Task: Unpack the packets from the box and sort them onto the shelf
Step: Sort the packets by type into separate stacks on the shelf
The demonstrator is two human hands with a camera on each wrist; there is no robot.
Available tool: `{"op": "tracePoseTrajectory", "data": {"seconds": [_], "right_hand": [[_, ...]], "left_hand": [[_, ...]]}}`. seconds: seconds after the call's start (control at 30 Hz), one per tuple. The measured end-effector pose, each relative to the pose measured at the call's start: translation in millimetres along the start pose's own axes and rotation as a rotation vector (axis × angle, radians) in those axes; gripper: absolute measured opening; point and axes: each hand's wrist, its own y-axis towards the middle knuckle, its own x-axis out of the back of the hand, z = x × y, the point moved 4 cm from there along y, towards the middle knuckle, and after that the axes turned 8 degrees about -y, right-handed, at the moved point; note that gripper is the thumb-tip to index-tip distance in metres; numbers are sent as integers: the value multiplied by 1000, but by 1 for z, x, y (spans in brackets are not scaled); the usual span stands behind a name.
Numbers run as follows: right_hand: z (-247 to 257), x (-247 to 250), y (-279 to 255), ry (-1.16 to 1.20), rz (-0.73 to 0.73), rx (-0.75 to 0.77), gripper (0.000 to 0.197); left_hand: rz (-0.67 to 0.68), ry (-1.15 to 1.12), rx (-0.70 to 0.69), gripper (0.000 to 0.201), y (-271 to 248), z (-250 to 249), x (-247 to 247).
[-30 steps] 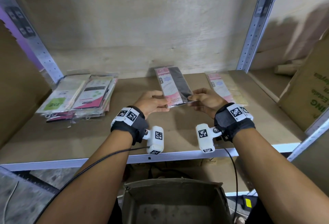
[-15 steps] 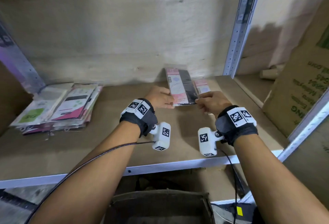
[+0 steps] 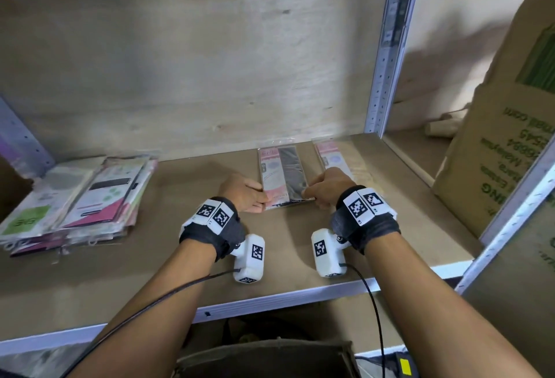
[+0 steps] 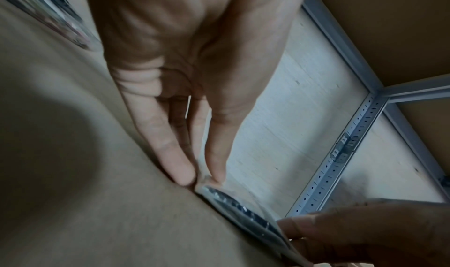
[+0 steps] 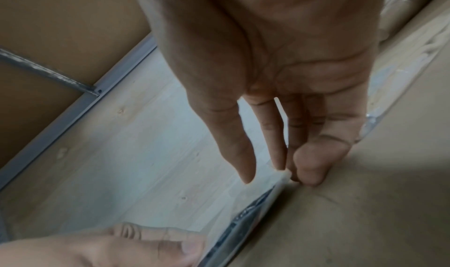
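Both hands held one pink-and-black packet by its near corners, low over the shelf: the left hand and the right hand each had fingers clamped on an edge. A stack of packets already lay at the left and a pale packet just to the right, so sorting looked well underway. The box sat below; its contents were hidden. A large carton stood clear at the right.
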Motion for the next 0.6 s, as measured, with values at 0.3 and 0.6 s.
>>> {"op": "tracePoseTrajectory", "data": {"seconds": [0.3, 0.6], "right_hand": [[6, 3, -2, -156, -37, -67, 38], [7, 10, -3, -251, -61, -43, 40]], "left_hand": [[64, -35, 32, 48, -2, -3, -3], [132, -43, 64, 56, -2, -4, 5]]}}
